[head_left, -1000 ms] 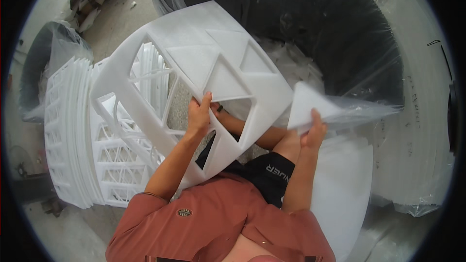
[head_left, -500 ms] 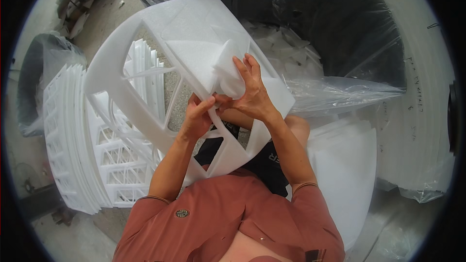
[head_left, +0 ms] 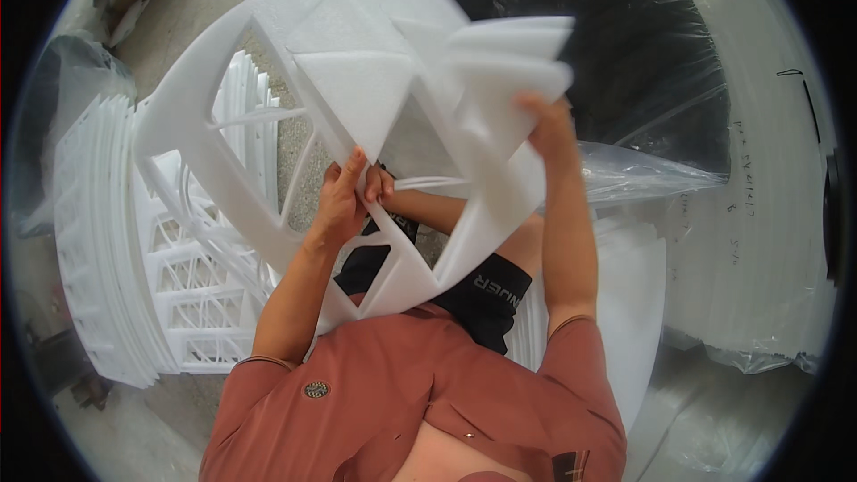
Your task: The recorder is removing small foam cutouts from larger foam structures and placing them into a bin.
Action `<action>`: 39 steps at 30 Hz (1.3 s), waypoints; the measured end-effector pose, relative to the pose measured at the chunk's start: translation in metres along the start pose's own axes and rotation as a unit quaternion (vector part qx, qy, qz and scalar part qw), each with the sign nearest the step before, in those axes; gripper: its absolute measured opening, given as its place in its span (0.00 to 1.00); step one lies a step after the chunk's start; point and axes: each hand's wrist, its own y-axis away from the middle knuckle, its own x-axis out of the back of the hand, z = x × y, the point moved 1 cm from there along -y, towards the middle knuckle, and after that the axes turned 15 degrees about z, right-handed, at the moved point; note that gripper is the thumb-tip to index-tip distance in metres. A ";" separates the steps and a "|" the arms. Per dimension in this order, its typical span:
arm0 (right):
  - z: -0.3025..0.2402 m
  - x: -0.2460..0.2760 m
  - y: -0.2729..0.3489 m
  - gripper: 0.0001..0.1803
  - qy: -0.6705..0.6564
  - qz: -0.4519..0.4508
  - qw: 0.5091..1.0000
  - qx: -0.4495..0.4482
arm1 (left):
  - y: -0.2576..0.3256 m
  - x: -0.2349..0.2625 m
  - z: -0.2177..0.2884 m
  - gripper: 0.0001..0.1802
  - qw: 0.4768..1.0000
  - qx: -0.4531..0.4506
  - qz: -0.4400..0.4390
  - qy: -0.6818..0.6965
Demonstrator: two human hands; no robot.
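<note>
A large curved white foam panel with triangular cut-outs stands tilted over my lap. My left hand is closed round one of its narrow ribs, thumb on the near face and fingertips showing through the opening beside it. To the right, my right hand is smeared by motion, its fingers closed at the lower edge of a few loose white foam offcuts. These pieces are blurred and overlap the panel's upper right edge. Several triangular areas near the panel's top are still filled with foam.
A big dark plastic bag stands open beyond the panel, with a clear plastic fold at its near side. Stacked cut-out foam panels stand at left. Plain white sheets lie at right, near a taller wrapped stack.
My right hand has swung right and away from my left hand, carrying foam offcuts. A triangular opening now shows where they were. The panel has shifted slightly up and left.
</note>
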 end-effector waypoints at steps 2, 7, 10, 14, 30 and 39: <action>-0.035 0.002 -0.018 0.38 -0.149 0.053 0.987 -0.001 | -0.001 0.005 -0.002 0.20 0.999 -0.012 0.033 -0.009; -0.028 -0.003 -0.037 0.58 0.457 0.256 0.766 0.372 | -0.005 -0.012 0.002 0.15 0.985 -0.108 0.122 -0.058; -0.025 -0.100 0.026 0.62 0.406 -0.084 0.812 0.411 | -0.022 0.005 -0.007 0.19 0.993 -0.067 0.081 -0.054; 0.007 -0.157 0.048 0.61 0.430 -0.179 0.820 0.331 | -0.001 0.001 0.001 0.34 0.996 -0.040 -0.051 -0.062; 0.006 -0.164 0.059 0.16 0.490 -0.122 0.729 0.462 | 0.012 -0.043 0.142 0.31 0.685 -0.466 0.261 -0.495; -0.018 -0.154 0.059 0.27 0.451 -0.144 0.716 0.513 | -0.075 -0.006 0.165 0.21 0.938 -0.191 0.190 -0.220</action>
